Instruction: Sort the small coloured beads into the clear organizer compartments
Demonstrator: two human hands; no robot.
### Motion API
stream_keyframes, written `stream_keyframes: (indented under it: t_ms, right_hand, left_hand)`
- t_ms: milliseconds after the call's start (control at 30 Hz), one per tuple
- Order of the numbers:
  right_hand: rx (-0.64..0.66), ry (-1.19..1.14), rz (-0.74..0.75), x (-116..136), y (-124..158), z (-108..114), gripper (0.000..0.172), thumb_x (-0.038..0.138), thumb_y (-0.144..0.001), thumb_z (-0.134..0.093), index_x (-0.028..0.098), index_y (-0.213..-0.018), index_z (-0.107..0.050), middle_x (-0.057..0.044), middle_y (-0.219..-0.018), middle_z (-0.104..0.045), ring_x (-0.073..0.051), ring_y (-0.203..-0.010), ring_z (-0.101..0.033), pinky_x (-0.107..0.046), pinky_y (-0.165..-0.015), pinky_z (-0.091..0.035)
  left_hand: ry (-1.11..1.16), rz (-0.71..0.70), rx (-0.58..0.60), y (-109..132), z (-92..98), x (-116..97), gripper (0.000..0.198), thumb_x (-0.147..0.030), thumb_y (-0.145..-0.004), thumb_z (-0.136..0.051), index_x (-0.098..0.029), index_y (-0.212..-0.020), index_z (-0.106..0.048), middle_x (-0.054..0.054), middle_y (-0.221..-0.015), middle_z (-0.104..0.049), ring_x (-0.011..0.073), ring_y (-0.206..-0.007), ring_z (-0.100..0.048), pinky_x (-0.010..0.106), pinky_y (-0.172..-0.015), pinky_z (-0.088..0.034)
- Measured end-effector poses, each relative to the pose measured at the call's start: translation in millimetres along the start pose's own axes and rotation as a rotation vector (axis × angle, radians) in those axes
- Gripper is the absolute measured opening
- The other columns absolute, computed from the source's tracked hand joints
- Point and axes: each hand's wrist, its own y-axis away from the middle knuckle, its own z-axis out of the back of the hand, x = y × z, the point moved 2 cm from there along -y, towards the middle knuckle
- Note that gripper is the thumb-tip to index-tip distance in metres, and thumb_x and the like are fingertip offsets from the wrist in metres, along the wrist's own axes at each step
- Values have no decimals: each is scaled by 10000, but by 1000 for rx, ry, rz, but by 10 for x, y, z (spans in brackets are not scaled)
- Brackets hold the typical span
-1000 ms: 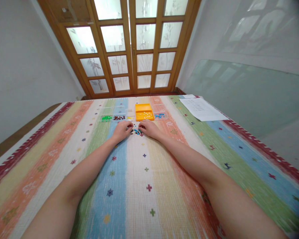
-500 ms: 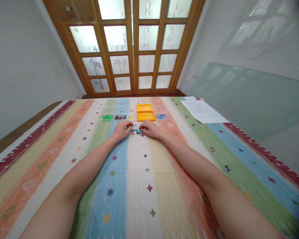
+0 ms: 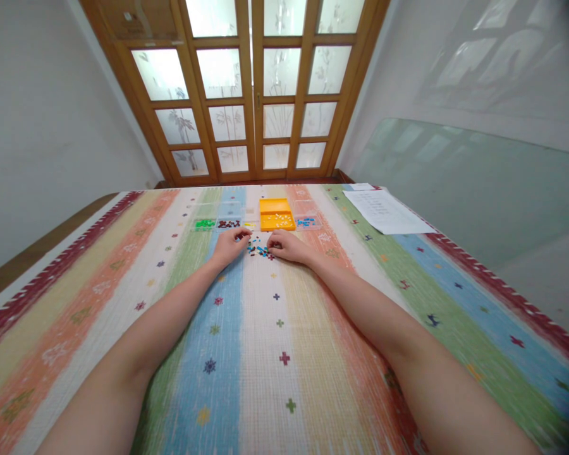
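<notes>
On the striped cloth (image 3: 260,322), a scatter of small pieces (image 3: 260,251) lies between the two hands. Taking that scatter as the dial's centre, the left hand (image 3: 229,246) rests at nine o'clock, fingers curled; whether they pinch anything I cannot tell. The right hand (image 3: 286,245), at three, bends its fingertips down at the pieces' edge, their grip equally unclear. Green bits (image 3: 205,224) sit at ten, the orange box (image 3: 274,205) at one, blue bits (image 3: 306,222) at two.

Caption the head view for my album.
Left hand and right hand flank loose pieces before an open orange box.
</notes>
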Motion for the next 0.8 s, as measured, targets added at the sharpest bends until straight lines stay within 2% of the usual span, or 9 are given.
stream_keyframes:
  t_ms: [200, 367, 500, 667, 800]
  right_hand:
    - [6, 63, -28, 21, 14, 30, 91, 166, -948, -663, 179, -918, -748, -56, -968, -674, -184, -915, -596, -279, -823, -434]
    - [-8, 137, -39, 41, 19, 31, 113, 141, -954, -641, 173, -922, -744, -65, -962, -687, -190, -918, -598, -278, -823, -429]
    - [-44, 181, -55, 10, 28, -2, 104, 163, -952, -638, 180, -905, -730, -61, -958, -691, -192, -909, -594, -272, -806, -416]
    - [-189, 207, -102, -74, 56, 80, 101, 168, -947, -618, 171, -885, -698, -62, -938, -692, -190, -879, -585, -276, -783, -399]
    - [-385, 189, -244, -254, 85, 257, 122, 201, -942, -590, 171, -874, -687, -67, -919, -708, -194, -845, -593, -286, -768, -403]
  left_hand:
    - [395, 180, -48, -80, -33, 46, 275, -316, -856, -664, -179, -1065, -781, 79, -1029, -797, 207, -921, -719, 344, -894, -560]
    - [568, 383, -16, -144, -47, 38, 343, -338, -825, -692, -188, -1119, -784, 98, -1119, -790, 155, -780, -676, 280, -717, -550]
    - [684, 510, 32, -221, -129, -23, 381, -312, -787, -703, -172, -1132, -783, 112, -1129, -790, 104, -651, -619, 238, -613, -514]
    - [694, 495, 69, -450, -292, -188, 379, -333, -770, -739, -173, -1110, -786, 108, -1115, -787, 88, -609, -581, 230, -589, -505]
    - [631, 482, 105, -587, -413, -253, 401, -349, -788, -764, -201, -1161, -772, 84, -1015, -782, 88, -565, -575, 249, -593, -511]
